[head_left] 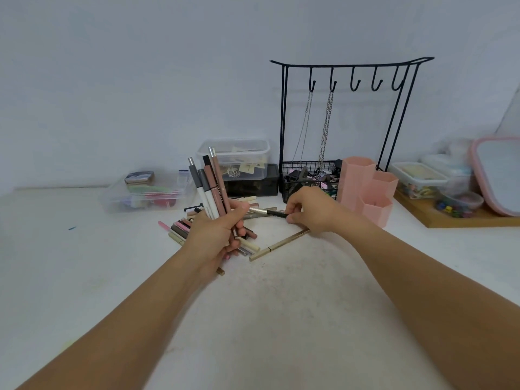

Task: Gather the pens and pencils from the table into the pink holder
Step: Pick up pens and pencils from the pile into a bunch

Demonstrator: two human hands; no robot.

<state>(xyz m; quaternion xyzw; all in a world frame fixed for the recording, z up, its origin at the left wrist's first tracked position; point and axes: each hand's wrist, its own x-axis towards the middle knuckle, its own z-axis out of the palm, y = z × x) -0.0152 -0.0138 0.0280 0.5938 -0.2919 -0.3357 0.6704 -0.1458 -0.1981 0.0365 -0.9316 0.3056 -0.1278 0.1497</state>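
My left hand (214, 236) grips a bundle of several pens and pencils (209, 187) that stands upright above the table. My right hand (308, 211) pinches the end of a black and silver pen (266, 212), which lies level between the two hands. More loose pens and pencils (180, 228) lie heaped on the white table under and behind my left hand. A long beige pencil (277, 244) lies slanted just in front of my right hand. The pink holder (365, 190), made of three hexagonal cups, stands right of my right hand.
A black wire jewellery stand (346, 114) with hanging chains and a filled basket rises behind the holder. Clear plastic boxes (149, 192) sit at the back left and centre. A wooden tray (450, 218) with containers and a pink-rimmed mirror lies at the right edge.
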